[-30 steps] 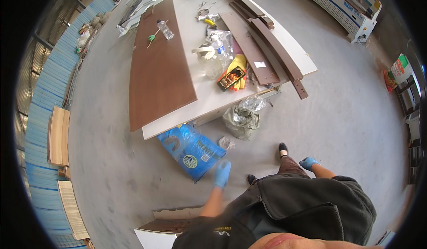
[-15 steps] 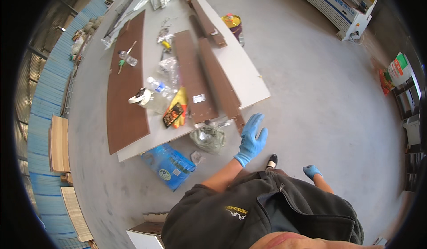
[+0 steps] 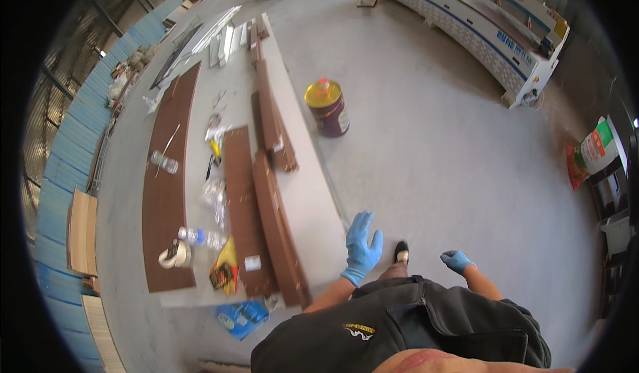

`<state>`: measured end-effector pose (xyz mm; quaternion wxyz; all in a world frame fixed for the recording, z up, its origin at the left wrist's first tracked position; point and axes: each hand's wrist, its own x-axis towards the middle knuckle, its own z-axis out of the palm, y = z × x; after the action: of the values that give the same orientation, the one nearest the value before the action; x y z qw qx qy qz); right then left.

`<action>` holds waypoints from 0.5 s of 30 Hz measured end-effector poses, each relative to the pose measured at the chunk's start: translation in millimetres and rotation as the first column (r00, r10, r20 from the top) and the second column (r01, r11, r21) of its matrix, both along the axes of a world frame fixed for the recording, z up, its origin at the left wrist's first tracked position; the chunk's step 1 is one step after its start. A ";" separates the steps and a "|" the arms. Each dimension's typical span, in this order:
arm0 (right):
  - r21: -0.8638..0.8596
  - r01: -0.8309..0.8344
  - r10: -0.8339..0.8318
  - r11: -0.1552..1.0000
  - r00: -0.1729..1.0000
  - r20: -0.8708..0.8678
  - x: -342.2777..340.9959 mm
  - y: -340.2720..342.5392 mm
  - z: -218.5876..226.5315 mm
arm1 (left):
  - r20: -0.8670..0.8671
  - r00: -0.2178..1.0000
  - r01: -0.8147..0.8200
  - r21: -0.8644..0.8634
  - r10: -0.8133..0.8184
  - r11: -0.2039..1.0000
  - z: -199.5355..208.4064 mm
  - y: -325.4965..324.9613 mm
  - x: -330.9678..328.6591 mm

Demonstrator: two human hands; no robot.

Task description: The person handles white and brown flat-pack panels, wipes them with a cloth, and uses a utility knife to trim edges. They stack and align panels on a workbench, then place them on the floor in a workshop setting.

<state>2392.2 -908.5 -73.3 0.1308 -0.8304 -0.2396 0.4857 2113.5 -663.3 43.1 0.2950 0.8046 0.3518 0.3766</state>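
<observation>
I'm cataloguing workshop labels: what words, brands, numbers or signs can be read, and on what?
Wording isn't copied here, only located:
Long white and blue machine: large blue characters, the clearest.
White, green and red bag: red panel print, blurred.
Dark fleece jacket: yellow chest lettering, blurred.
White rectangular label on flat brown board: too small.
Blue plastic bag: pale print, blurred.
Purple cylindrical drum: pale label, too small.

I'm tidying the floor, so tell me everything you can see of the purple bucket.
The purple bucket is round, dark and shiny, with a pale patch on its side and a yellow top. Something small and red is on top, too blurred to name. Metal or plastic, I can't tell. It stands upright on the grey floor, just right of the long table; neither hand touches it.
</observation>
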 end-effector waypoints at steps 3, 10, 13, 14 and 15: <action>-0.046 0.044 -0.039 0.998 0.995 0.095 86.7 26.1 17.4 | 0.006 0.996 0.088 0.026 -0.088 0.996 -2.3 60.1 93.0; -0.111 0.373 -0.376 0.921 0.927 -0.001 254.0 84.9 -1.0 | -0.053 0.938 0.342 -0.027 -0.343 0.939 -1.2 209.1 282.1; -0.243 0.266 -0.271 0.933 0.963 0.015 321.8 110.9 -31.8 | -0.156 0.940 0.285 -0.129 -0.303 0.950 -40.0 280.3 335.6; -0.238 0.204 -0.195 0.950 0.979 0.061 349.1 130.6 -44.0 | -0.170 0.944 0.258 -0.149 -0.282 0.955 -55.3 310.4 350.7; -0.264 0.147 -0.119 0.953 0.986 0.117 375.7 152.6 -53.3 | -0.246 0.936 0.208 -0.198 -0.254 0.958 -70.1 338.3 359.6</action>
<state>2767.9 -755.9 -126.5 0.0362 -0.8778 -0.1204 0.4621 2473.1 -325.0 -27.0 0.3540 0.8560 0.3220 0.1956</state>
